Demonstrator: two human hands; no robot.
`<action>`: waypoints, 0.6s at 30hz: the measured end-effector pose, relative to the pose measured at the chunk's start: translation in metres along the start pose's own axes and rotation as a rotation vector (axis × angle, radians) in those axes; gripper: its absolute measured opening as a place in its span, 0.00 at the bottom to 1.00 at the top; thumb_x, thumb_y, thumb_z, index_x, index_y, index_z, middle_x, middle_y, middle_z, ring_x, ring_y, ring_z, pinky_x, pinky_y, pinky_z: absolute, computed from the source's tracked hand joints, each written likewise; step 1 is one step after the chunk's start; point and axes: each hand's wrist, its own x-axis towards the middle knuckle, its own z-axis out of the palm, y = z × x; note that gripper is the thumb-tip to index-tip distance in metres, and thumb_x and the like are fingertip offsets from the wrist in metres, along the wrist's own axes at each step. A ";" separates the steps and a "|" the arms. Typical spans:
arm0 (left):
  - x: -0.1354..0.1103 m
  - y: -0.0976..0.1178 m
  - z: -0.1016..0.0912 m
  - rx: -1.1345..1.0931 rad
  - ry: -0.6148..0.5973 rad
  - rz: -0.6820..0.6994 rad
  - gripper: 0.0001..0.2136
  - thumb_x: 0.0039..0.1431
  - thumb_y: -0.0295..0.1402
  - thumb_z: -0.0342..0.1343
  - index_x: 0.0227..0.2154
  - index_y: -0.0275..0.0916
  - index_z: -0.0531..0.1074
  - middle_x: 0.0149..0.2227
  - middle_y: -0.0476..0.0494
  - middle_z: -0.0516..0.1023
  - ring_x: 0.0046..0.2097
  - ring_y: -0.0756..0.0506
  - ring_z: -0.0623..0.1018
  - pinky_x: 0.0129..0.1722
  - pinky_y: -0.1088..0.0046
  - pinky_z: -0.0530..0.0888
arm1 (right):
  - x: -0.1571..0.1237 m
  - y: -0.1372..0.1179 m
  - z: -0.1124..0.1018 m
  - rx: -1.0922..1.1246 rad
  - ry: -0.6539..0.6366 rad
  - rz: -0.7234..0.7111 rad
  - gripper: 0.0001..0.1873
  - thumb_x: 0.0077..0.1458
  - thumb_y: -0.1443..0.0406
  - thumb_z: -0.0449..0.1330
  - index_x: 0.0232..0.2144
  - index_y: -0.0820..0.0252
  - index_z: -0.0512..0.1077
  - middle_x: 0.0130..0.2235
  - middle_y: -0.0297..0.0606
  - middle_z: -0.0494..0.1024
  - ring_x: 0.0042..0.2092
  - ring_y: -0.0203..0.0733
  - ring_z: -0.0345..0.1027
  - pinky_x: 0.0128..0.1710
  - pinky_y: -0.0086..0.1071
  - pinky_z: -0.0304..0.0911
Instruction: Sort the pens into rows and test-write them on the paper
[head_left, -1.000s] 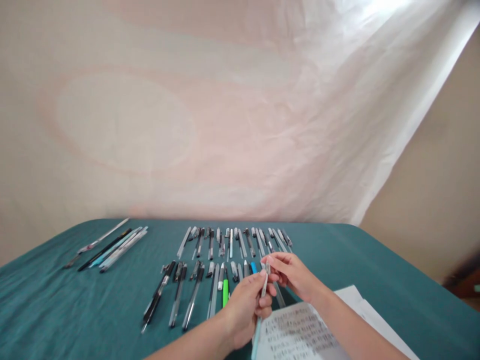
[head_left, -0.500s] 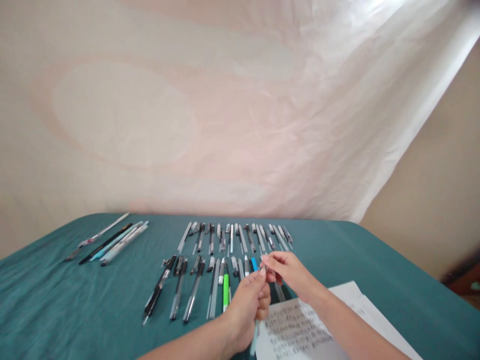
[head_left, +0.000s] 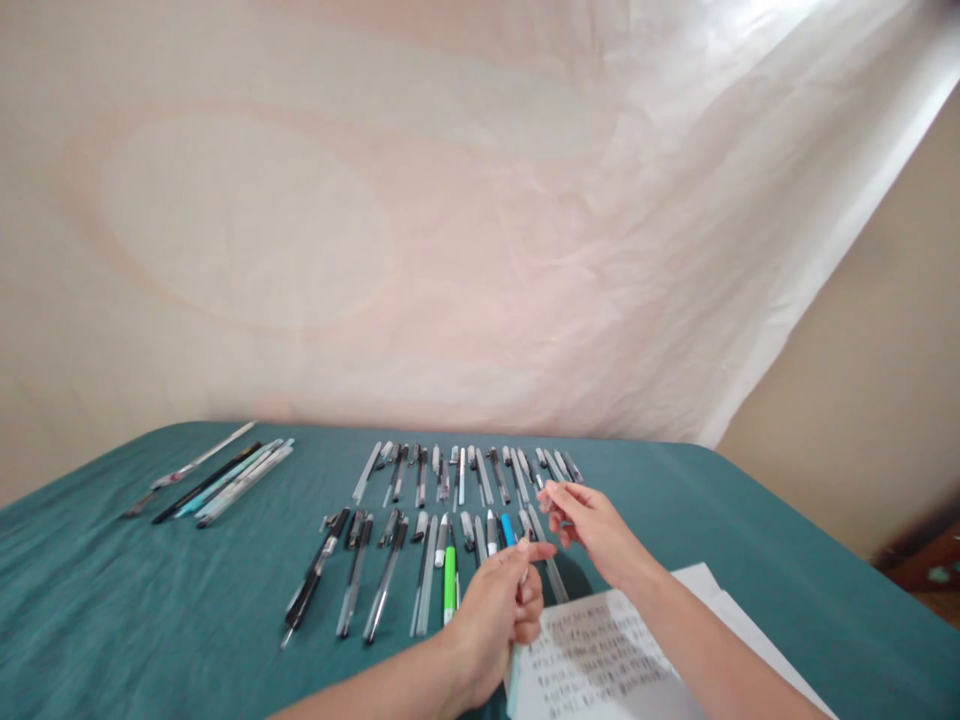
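My left hand [head_left: 499,615] is closed round a slim pen with a pale bluish barrel [head_left: 513,668] that pokes out below the fist. Its index finger points to the right, and a small tip shows by the thumb. A little above and to the right, my right hand [head_left: 589,525] pinches thumb and fingers together; whatever may be between them is too small to make out. Beneath the hands lies a clear pen barrel [head_left: 553,575]. Close to the left hand are a bright green pen [head_left: 449,585] and a blue-topped one [head_left: 508,528].
Written sheets of paper [head_left: 592,655] lie under my right forearm. Disassembled pens and caps form a back row [head_left: 420,475] and a front row [head_left: 351,580] on the green tablecloth [head_left: 172,620]. Several longer pens and a brush [head_left: 199,465] lie far left. A pale cloth [head_left: 450,250] hangs behind.
My right hand has drawn up and right, away from the left hand, its fingertips apart from it now. My left index finger has stretched out; the left fist stays round the pen.
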 end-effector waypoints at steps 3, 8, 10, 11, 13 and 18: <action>0.003 -0.005 -0.002 -0.052 -0.001 0.009 0.13 0.52 0.36 0.49 0.38 0.32 0.65 0.20 0.54 0.58 0.18 0.57 0.55 0.18 0.78 0.45 | 0.012 0.008 -0.019 -0.129 0.066 -0.042 0.19 0.47 0.52 0.55 0.29 0.64 0.70 0.29 0.37 0.71 0.23 0.32 0.61 0.16 0.23 0.55; 0.003 -0.010 -0.001 -0.076 0.009 0.013 0.14 0.52 0.34 0.50 0.40 0.32 0.65 0.22 0.51 0.62 0.22 0.55 0.62 0.21 0.77 0.52 | 0.026 0.035 -0.035 -0.347 0.062 -0.065 0.16 0.45 0.55 0.56 0.31 0.62 0.68 0.23 0.34 0.71 0.19 0.32 0.60 0.16 0.25 0.56; 0.003 -0.011 0.000 -0.062 0.006 0.023 0.13 0.52 0.34 0.51 0.39 0.32 0.66 0.22 0.51 0.62 0.22 0.54 0.63 0.21 0.77 0.53 | 0.027 0.044 -0.034 -0.380 0.053 -0.067 0.15 0.45 0.56 0.57 0.30 0.62 0.67 0.23 0.33 0.71 0.19 0.33 0.61 0.16 0.25 0.56; 0.003 -0.011 0.000 -0.053 0.000 0.030 0.13 0.52 0.34 0.51 0.39 0.32 0.67 0.22 0.51 0.62 0.22 0.54 0.63 0.21 0.77 0.54 | 0.027 0.047 -0.033 -0.407 0.054 -0.084 0.14 0.45 0.56 0.57 0.29 0.62 0.66 0.22 0.33 0.71 0.19 0.33 0.62 0.17 0.26 0.56; 0.004 -0.013 0.000 -0.036 -0.011 0.048 0.12 0.52 0.34 0.51 0.37 0.32 0.67 0.22 0.51 0.62 0.22 0.54 0.63 0.22 0.77 0.55 | 0.026 0.051 -0.029 -0.487 0.065 -0.144 0.12 0.45 0.57 0.57 0.27 0.61 0.66 0.22 0.33 0.71 0.20 0.34 0.63 0.20 0.27 0.58; 0.007 -0.018 -0.002 -0.014 -0.044 0.082 0.11 0.52 0.35 0.51 0.36 0.33 0.66 0.21 0.52 0.63 0.22 0.54 0.64 0.23 0.77 0.57 | 0.024 0.052 -0.023 -0.710 0.134 -0.280 0.11 0.49 0.58 0.53 0.25 0.60 0.68 0.22 0.35 0.72 0.23 0.36 0.64 0.26 0.29 0.57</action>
